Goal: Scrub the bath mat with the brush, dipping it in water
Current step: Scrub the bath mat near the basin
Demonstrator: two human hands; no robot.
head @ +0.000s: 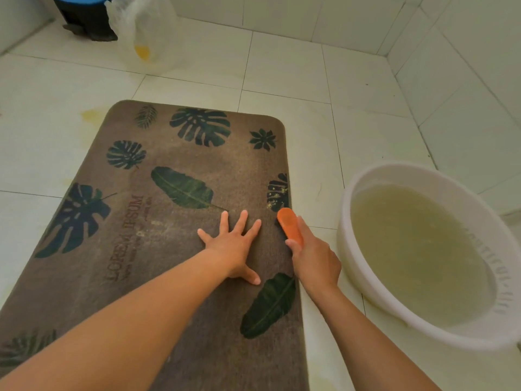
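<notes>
Orange brush (290, 227) is bearing on the bath mat (180, 241) edge, right grip (315, 266) clasping its handle; left grip (234, 249), splayed flat, is pinning mat alongside. Judging: short strokes, re-dipping in basin (394, 170) right of grip.

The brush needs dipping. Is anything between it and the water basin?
Nothing visible. The brush, gripped by the right hand at the bath mat's right edge, has only bare tile between it and the basin.

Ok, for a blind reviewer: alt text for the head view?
Right hand grips an orange brush at the edge of a leaf-print bath mat; left hand lies flat on it. A white basin of cloudy water stands to the right.
</notes>
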